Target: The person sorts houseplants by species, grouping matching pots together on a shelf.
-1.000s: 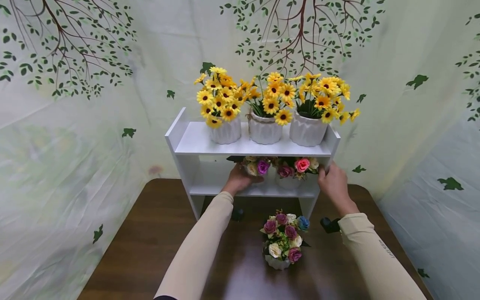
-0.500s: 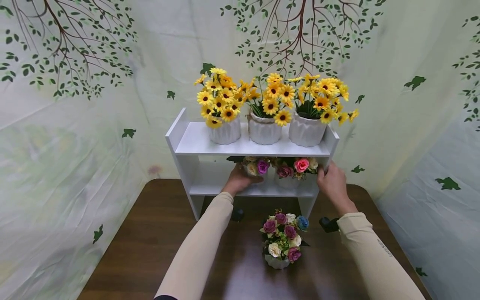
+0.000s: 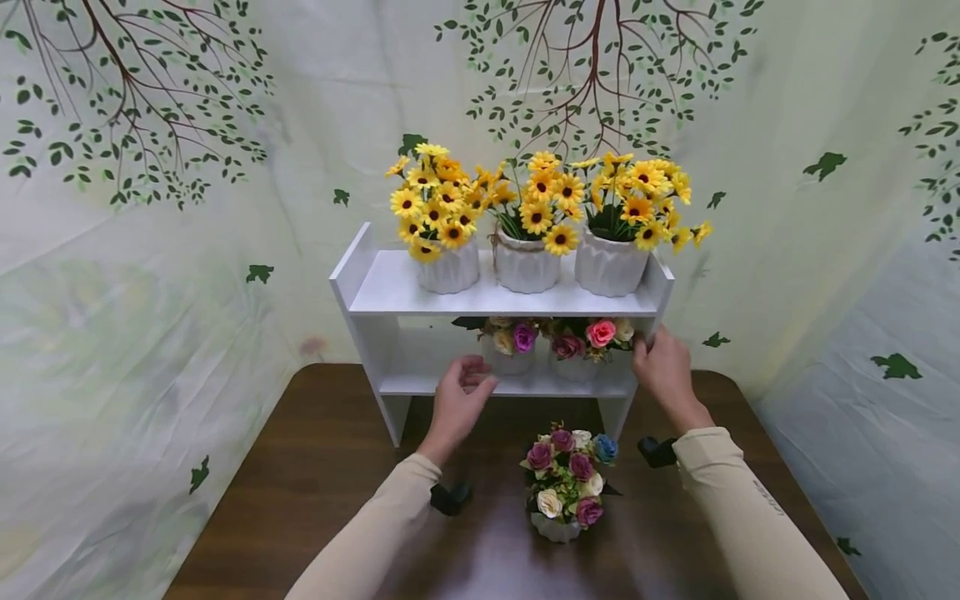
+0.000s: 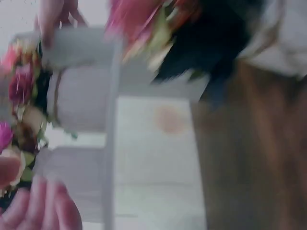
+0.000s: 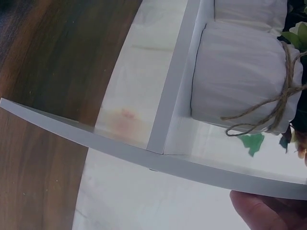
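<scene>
My left hand (image 3: 459,404) hovers just in front of the white two-tier shelf (image 3: 386,283), fingers loosely bent with nothing in them. Behind it, on the lower tier, stand two white flowerpots of artificial roses: a left pot (image 3: 510,362) with purple and cream blooms, and a right pot (image 3: 573,367) with pink ones. In the left wrist view, the fingers of that hand (image 4: 43,206) are close to the left pot (image 4: 72,167). My right hand (image 3: 666,371) grips the shelf's right side panel (image 5: 124,155); its far fingers are hidden.
Three white pots of yellow daisies, the middle pot (image 3: 527,265) tied with twine, line the top tier. A pot of mixed roses (image 3: 562,475) stands on the brown table (image 3: 300,492) before the shelf. A leaf-printed cloth (image 3: 315,125) hangs behind.
My left hand has let go of the left rose pot on the lower tier and drawn back toward me. My right hand stays at the side panel.
</scene>
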Action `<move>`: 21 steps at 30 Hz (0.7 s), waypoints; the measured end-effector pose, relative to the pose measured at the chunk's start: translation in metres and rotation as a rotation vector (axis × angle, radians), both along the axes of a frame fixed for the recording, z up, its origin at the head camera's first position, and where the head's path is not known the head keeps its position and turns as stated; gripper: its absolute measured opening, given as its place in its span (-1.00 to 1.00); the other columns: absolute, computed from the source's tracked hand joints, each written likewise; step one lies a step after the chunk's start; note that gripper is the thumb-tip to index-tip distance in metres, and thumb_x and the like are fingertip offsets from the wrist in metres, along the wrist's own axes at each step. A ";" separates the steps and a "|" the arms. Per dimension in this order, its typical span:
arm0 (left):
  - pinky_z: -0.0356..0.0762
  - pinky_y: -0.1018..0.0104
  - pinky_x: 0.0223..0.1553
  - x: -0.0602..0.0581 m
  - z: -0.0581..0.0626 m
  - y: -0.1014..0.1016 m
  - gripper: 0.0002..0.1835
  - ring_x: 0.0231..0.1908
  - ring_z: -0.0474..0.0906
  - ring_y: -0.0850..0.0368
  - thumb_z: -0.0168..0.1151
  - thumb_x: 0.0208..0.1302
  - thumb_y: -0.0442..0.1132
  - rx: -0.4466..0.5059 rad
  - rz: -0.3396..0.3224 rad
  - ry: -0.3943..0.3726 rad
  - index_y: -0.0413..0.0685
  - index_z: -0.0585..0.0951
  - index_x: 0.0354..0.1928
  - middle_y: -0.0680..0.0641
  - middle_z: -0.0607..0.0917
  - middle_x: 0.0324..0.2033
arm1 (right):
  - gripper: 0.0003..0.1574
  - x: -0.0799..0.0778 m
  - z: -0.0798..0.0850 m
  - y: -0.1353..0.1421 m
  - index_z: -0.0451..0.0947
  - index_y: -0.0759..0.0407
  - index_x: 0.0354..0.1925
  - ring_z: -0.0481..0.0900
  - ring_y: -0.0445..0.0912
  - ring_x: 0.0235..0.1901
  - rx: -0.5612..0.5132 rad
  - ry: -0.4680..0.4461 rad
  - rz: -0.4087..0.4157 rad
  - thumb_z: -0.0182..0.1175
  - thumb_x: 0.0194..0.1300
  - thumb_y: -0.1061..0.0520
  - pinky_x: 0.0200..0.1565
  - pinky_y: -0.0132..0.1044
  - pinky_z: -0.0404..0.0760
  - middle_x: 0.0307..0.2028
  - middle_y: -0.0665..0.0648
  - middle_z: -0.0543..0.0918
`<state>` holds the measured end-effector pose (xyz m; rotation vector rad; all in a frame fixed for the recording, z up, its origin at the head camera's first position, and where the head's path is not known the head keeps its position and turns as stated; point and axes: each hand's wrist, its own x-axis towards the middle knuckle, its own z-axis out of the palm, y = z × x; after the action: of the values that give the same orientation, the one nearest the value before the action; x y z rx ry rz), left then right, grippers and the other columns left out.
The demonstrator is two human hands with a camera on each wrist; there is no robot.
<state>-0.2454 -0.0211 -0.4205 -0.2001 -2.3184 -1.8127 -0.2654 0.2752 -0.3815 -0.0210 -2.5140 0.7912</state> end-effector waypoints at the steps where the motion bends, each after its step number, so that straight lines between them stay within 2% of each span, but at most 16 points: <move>1: 0.63 0.34 -0.08 0.008 -0.005 -0.001 -0.64 -0.10 0.66 -0.12 0.25 0.30 -0.35 0.020 -0.038 0.007 -0.37 0.52 0.09 -0.35 0.69 -0.04 | -0.64 0.000 0.001 0.000 0.47 0.50 -0.08 0.61 0.44 -0.28 0.000 0.003 0.003 -0.05 0.43 0.18 -0.26 0.26 0.52 -0.25 0.59 0.64; 3: 0.58 0.49 -0.23 0.023 -0.019 -0.003 -0.74 -0.23 0.67 -0.02 0.24 0.31 -0.39 0.029 -0.110 0.009 -0.34 0.57 0.01 -0.32 0.73 -0.14 | -0.65 -0.001 0.001 0.000 0.47 0.50 -0.10 0.61 0.47 -0.24 0.001 0.013 0.006 -0.05 0.43 0.18 -0.23 0.29 0.52 -0.23 0.61 0.64; 5: 0.54 0.54 -0.30 0.036 -0.034 -0.003 -0.83 -0.30 0.66 0.07 0.25 0.30 -0.41 -0.002 -0.157 0.000 -0.27 0.62 -0.08 -0.27 0.75 -0.22 | -0.66 -0.001 0.002 0.000 0.46 0.50 -0.11 0.60 0.49 -0.20 -0.002 0.014 0.002 -0.05 0.42 0.18 -0.20 0.31 0.51 -0.20 0.62 0.63; 7: 0.54 0.52 -0.34 0.040 -0.060 -0.001 -0.88 -0.35 0.65 0.11 0.27 0.29 -0.39 -0.035 -0.185 0.007 -0.18 0.64 -0.14 -0.22 0.76 -0.27 | -0.66 -0.001 0.002 0.001 0.46 0.50 -0.13 0.60 0.49 -0.19 -0.002 0.022 0.001 -0.05 0.42 0.19 -0.20 0.32 0.51 -0.20 0.62 0.64; 8: 0.54 0.52 -0.35 0.044 -0.069 0.000 -0.89 -0.37 0.62 0.20 0.28 0.29 -0.38 -0.051 -0.200 0.012 -0.16 0.64 -0.16 -0.19 0.76 -0.29 | -0.67 -0.001 0.002 0.001 0.46 0.50 -0.14 0.60 0.49 -0.19 -0.003 0.024 -0.001 -0.05 0.42 0.19 -0.20 0.32 0.51 -0.20 0.62 0.64; 12: 0.53 0.51 -0.37 0.055 -0.100 0.006 -0.92 -0.41 0.58 0.29 0.28 0.30 -0.35 -0.106 -0.240 0.005 -0.18 0.65 -0.19 -0.21 0.76 -0.30 | -0.67 -0.002 0.000 0.001 0.47 0.50 -0.13 0.61 0.48 -0.22 -0.003 0.022 -0.001 -0.04 0.42 0.19 -0.22 0.30 0.51 -0.22 0.61 0.64; 16: 0.52 0.52 -0.36 0.061 -0.119 0.011 -0.94 -0.41 0.55 0.38 0.28 0.30 -0.35 -0.141 -0.253 -0.001 -0.16 0.66 -0.22 -0.19 0.76 -0.32 | -0.65 -0.002 -0.002 0.000 0.47 0.51 -0.07 0.62 0.43 -0.26 -0.006 -0.001 0.000 -0.05 0.43 0.19 -0.26 0.25 0.52 -0.23 0.60 0.64; 21: 0.51 0.52 -0.32 0.064 -0.132 0.014 -0.90 -0.35 0.58 0.35 0.26 0.24 -0.44 -0.178 -0.252 0.006 -0.15 0.66 -0.23 -0.14 0.76 -0.31 | -0.62 -0.001 -0.002 0.000 0.47 0.51 -0.01 0.63 0.42 -0.25 -0.005 -0.022 -0.006 -0.06 0.45 0.19 -0.26 0.24 0.53 -0.19 0.60 0.64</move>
<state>-0.1813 -0.0072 -0.5528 -0.5450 -2.5480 -1.7032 -0.2667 0.2751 -0.3838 -0.0392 -2.5311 0.7988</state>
